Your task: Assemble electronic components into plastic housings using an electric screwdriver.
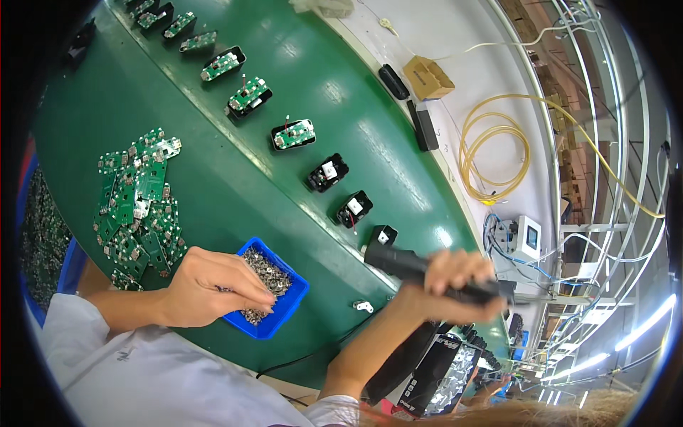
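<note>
My left hand (213,288) reaches into a small blue tray (299,290) full of small silver screws (267,270), fingertips pinched among them. My right hand (452,288) grips a black electric screwdriver (402,263) held roughly level above the green conveyor belt (235,178). Just beyond the screwdriver's tip sits a black plastic housing (384,235). A row of more black housings runs up the belt; the far ones, such as a housing (293,134), carry green circuit boards.
A heap of loose green circuit boards (139,206) lies left of the tray. A small white metal bracket (363,307) rests near the belt edge. Coiled yellow hose (494,153), a cardboard box (428,78) and a small white control box (528,238) sit on the white bench beyond.
</note>
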{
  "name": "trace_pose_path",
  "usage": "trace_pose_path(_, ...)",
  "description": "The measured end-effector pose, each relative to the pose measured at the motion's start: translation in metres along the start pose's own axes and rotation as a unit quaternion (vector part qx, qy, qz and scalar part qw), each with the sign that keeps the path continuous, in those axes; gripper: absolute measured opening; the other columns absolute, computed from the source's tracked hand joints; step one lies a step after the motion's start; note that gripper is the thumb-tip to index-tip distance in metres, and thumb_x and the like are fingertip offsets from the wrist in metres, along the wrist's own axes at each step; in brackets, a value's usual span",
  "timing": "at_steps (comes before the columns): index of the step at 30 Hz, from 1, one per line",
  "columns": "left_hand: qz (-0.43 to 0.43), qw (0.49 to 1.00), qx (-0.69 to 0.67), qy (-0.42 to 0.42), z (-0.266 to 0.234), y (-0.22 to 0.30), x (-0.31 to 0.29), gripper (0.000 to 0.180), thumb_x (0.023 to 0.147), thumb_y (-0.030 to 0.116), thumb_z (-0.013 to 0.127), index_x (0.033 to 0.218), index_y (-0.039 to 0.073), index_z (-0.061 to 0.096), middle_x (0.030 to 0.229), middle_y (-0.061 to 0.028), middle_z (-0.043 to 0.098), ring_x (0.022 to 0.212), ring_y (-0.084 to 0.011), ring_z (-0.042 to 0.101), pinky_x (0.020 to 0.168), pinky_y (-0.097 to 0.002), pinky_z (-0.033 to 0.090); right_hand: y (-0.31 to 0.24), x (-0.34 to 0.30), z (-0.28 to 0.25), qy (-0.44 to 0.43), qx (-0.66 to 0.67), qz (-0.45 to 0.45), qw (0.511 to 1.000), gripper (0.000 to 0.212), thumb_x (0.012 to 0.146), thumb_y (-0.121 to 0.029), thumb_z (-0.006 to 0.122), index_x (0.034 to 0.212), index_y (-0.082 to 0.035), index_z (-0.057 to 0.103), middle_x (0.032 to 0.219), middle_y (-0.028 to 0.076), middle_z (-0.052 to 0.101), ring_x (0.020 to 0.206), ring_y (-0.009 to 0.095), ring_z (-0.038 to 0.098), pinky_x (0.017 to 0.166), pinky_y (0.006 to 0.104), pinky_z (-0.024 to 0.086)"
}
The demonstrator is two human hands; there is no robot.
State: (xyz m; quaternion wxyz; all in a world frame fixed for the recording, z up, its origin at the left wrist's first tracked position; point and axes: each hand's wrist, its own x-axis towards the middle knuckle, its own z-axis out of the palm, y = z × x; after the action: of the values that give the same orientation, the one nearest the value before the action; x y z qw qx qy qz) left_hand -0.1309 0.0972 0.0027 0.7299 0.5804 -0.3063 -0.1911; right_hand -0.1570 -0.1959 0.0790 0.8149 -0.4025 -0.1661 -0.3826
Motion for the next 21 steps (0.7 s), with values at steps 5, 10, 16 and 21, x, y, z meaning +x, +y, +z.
trace_pose_path(5, 0.084, 0.995, -0.061, 0.007, 0.023, -0.002, 0.010, 0.016, 0.072, -0.007, 0.080, 0.086, 0.001, 0.077, 0.087, -0.0118, 0.075, 0.081, -0.0221, 0.072, 0.074, -0.0305, 0.058, -0.034, -0.043, 0.076, -0.069, 0.187, -0.085, 0.976, 0.029, 0.092, -0.022, 0.056, 0.072, -0.005, 0.044, 0.051, 0.010, 0.049, 0.032, 0.017, 0.049, 0.027, 0.0319, 0.045)
trace_pose_path(10, 0.043, 0.987, -0.144, -0.050, 0.026, 0.003, 0.007, 0.017, 0.073, -0.007, 0.079, 0.088, 0.000, 0.077, 0.087, -0.0118, 0.075, 0.082, -0.0214, 0.072, 0.075, -0.0299, 0.058, -0.036, -0.050, 0.078, -0.089, 0.220, -0.079, 0.968, 0.028, 0.093, -0.017, 0.056, 0.070, -0.004, 0.044, 0.049, 0.012, 0.049, 0.031, 0.019, 0.049, 0.026, 0.0337, 0.045)
trace_pose_path(16, -0.142, 0.962, -0.216, -0.093, 0.027, 0.013, 0.001, 0.014, 0.076, -0.007, 0.078, 0.090, -0.002, 0.076, 0.088, -0.0131, 0.075, 0.082, -0.0206, 0.073, 0.077, -0.0284, 0.058, -0.041, -0.050, 0.076, -0.116, 0.204, -0.055, 0.970, 0.035, 0.095, -0.023, 0.057, 0.070, -0.002, 0.044, 0.050, 0.016, 0.052, 0.032, 0.022, 0.052, 0.026, 0.0372, 0.046)
trace_pose_path(21, -0.346, 0.875, -0.320, -0.108, 0.025, 0.020, 0.004, 0.015, 0.076, -0.007, 0.078, 0.090, -0.002, 0.075, 0.090, -0.0131, 0.075, 0.085, -0.0210, 0.073, 0.080, -0.0278, 0.059, -0.033, -0.050, 0.079, -0.139, 0.255, -0.074, 0.954, 0.027, 0.093, -0.016, 0.054, 0.072, -0.002, 0.045, 0.051, 0.014, 0.051, 0.033, 0.021, 0.052, 0.027, 0.0352, 0.047)
